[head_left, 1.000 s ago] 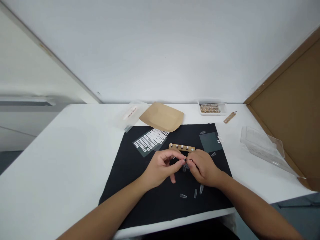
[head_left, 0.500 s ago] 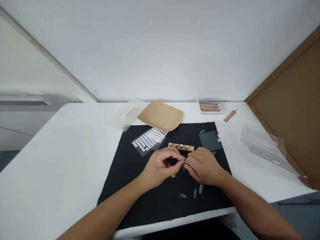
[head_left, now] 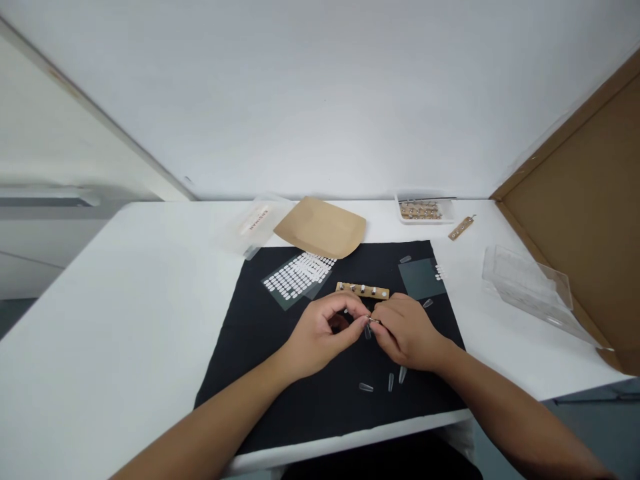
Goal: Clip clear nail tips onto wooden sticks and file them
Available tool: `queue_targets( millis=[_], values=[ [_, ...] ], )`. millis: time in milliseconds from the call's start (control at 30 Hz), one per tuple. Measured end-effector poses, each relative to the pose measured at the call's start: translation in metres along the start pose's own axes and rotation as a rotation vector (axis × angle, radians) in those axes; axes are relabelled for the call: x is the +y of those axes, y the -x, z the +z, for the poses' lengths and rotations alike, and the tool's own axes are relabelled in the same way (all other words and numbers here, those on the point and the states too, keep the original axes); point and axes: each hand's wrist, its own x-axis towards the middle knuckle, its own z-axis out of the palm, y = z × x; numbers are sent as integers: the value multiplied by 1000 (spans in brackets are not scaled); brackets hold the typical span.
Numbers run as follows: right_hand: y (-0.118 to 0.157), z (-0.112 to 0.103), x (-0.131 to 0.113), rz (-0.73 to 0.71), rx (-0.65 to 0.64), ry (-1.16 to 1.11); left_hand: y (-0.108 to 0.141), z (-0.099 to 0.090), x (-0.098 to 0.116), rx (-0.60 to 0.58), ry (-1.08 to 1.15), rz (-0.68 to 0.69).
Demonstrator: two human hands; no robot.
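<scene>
Above the black cloth (head_left: 270, 407), my left hand (head_left: 315, 337) pinches one end of a small metal piece (head_left: 373, 321) between thumb and fingertips. My right hand (head_left: 407, 331) is closed around its other end, and the fingertips of both hands nearly meet. Just beyond them lies a tan strip (head_left: 354, 289) with several small metal pegs topped in white. Clear false nail tips (head_left: 366, 387) are scattered on the cloth, one partly hidden under my fingers. A sheet of white oval stickers (head_left: 287, 283) lies left of the strip.
A brown paper tray (head_left: 323, 227) and a clear plastic bag (head_left: 257, 223) lie behind the cloth. At the back right are a white box (head_left: 425, 220) of pegged strips and one loose strip (head_left: 461, 228). Farther right, a clear plastic case (head_left: 530, 287) stands beside a cardboard panel (head_left: 580, 200).
My hands keep their hold on the small metal piece, with only a slight shift of the fingers. The view has tilted slightly; nothing else has visibly moved.
</scene>
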Motion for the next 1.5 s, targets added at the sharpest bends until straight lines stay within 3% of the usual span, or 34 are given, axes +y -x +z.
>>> queue_targets(
  millis=[233,400,733,1033,1500],
  values=[
    [0,1,-1,126,21,-25,1,2,-5,80,-1,0],
    [-1,3,-1,52,56,67,0,2,-9,152,-34,42],
    [-5,0,-6,1,100,191,-1,3,-1,177,-102,216],
    [-5,2,-8,-23,103,296,-1,4,1,213,-144,198],
    [-6,4,-9,-54,78,334,2,7,4,266,-295,293]
  ],
)
